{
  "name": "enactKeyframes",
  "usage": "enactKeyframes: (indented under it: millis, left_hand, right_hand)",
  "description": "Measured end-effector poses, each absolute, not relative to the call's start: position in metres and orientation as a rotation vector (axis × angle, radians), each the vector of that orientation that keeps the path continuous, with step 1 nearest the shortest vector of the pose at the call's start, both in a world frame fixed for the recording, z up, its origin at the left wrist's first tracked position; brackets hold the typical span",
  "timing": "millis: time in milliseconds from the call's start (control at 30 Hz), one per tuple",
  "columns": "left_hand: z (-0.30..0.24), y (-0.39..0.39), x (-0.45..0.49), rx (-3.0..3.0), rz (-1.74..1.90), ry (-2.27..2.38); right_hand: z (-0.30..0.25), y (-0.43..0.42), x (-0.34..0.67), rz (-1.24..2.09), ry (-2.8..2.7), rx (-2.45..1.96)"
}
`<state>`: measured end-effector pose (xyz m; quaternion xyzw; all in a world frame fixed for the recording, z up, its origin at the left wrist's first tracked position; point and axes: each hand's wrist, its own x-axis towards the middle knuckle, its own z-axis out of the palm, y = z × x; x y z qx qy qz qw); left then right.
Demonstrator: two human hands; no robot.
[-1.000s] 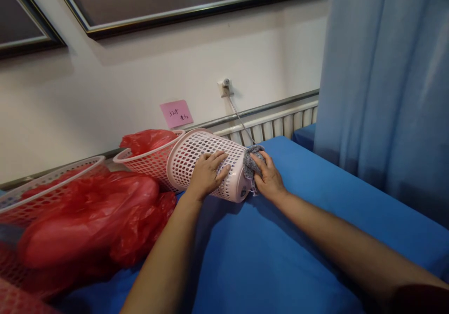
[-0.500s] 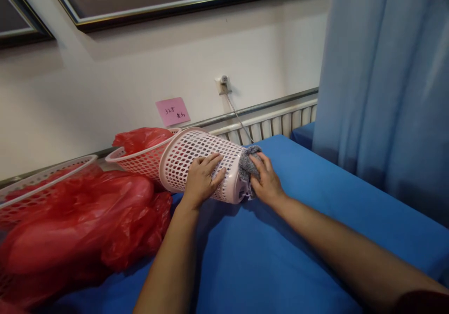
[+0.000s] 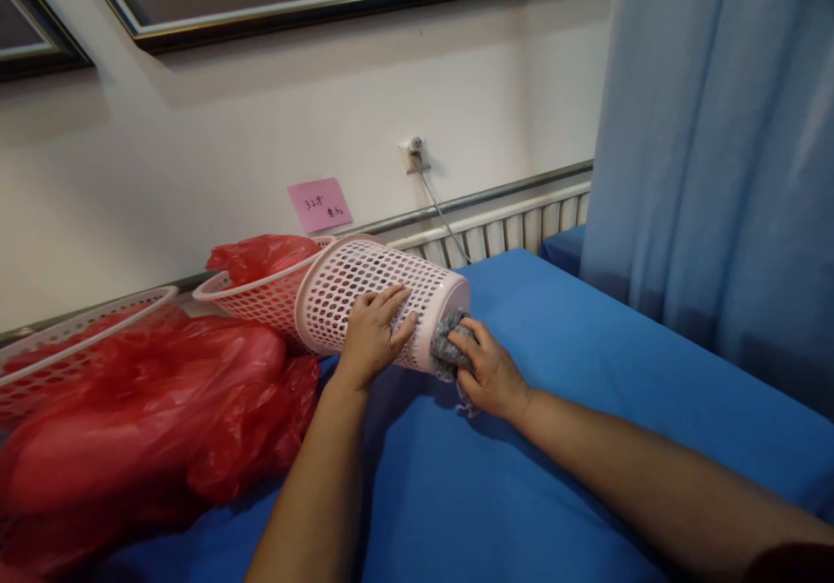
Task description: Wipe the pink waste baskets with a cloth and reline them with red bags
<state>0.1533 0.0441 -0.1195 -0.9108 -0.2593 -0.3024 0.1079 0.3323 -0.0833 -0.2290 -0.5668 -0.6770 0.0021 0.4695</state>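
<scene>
A pink perforated plastic basket (image 3: pixel 365 292) lies on its side on the blue bed surface (image 3: pixel 553 409), its closed bottom facing right. My left hand (image 3: pixel 374 335) rests on top of the basket's wall, fingers curved over the holes, steadying it. My right hand (image 3: pixel 488 370) is closed on a grey cloth (image 3: pixel 446 353) and presses it against the lower edge of the basket's bottom.
Two more pink baskets with red plastic bags (image 3: pixel 156 409) lie to the left, one (image 3: pixel 261 292) right behind the held basket. A pink note (image 3: pixel 319 204) and a wall socket with cable (image 3: pixel 414 155) are on the wall. A blue curtain (image 3: pixel 717 149) hangs at right.
My right hand with the grey cloth has slid down from the upper part of the basket's bottom to its lower edge. The left hand has stayed on the basket.
</scene>
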Motion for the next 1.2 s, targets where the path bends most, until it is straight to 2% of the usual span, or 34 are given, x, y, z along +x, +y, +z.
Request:
enactKeyframes:
  millis: [133, 300, 467, 667, 800, 967, 1100, 1200]
  left_hand:
    - [-0.12, 0.044, 0.15, -2.7, -0.883, -0.776]
    - [-0.124, 0.039, 0.145, -2.688, -0.907, -0.817]
    - [-0.128, 0.039, 0.145, -2.691, -0.942, -0.81]
    - [-0.13, 0.039, 0.145, -2.661, -0.936, -0.804]
    - [-0.131, 0.039, 0.143, -2.662, -0.93, -0.803]
    - [-0.13, 0.038, 0.142, -2.657, -0.923, -0.816]
    - [-0.13, 0.039, 0.14, -2.646, -0.939, -0.81]
    - [-0.13, 0.039, 0.138, -2.643, -0.942, -0.796]
  right_hand:
    - [-0.24, -0.085, 0.329, 0.206, -1.845, -1.549]
    - [-0.235, -0.06, 0.364, 0.155, -1.392, -1.744]
    - [-0.231, -0.035, 0.372, -0.004, -1.223, -1.544]
    - [-0.251, -0.033, 0.353, 0.235, -1.359, -1.78]
    - [-0.246, -0.04, 0.355, 0.204, -1.303, -1.768]
    - [-0.236, -0.052, 0.349, 0.082, -1.391, -1.531]
    - [-0.245, -0.052, 0.349, 0.248, -1.411, -1.675]
    - [-0.241, -0.04, 0.362, 0.229, -1.283, -1.736]
